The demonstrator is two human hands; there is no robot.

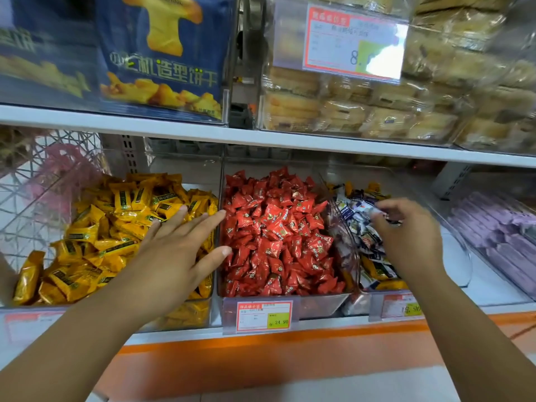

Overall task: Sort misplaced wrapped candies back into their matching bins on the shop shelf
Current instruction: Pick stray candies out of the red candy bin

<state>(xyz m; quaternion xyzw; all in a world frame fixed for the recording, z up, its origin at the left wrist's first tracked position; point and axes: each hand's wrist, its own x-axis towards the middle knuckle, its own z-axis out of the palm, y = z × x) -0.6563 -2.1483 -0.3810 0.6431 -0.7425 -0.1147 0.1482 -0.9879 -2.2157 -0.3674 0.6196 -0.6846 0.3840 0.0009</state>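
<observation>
The likeliest slip is a wrong pick in the right-hand bin (461, 256). There the stray yellow candies (377, 272) lie half buried among the blue-and-white candies (367, 240), so fingers that close in haste could lift a neighbour along with the stray, or lift the wrong wrapper altogether. A second risk is the carry. A stray has to cross over the red candies (275, 227) to reach the yellow candies (110, 227) in the left-hand bin (215, 288), and the slick wrapper could slip from a loose pinch and drop into the red pile. The clear curved wall between the red bin (319, 305) and the right-hand bin is hard to see and could catch a knuckle on the way out. The left grip (174, 245) is spread wide and flat, holding nothing. Its palm hovers over or rests on the yellow pile, with its fingertips reaching toward the divider beside the red bin. The right grip (406, 230) is down in the right-hand bin, its fingers curled and its fingertips drawn together at a pale wrapper. Motion blur hides whether that piece is pinched or only touched, so it cannot be told.
</observation>
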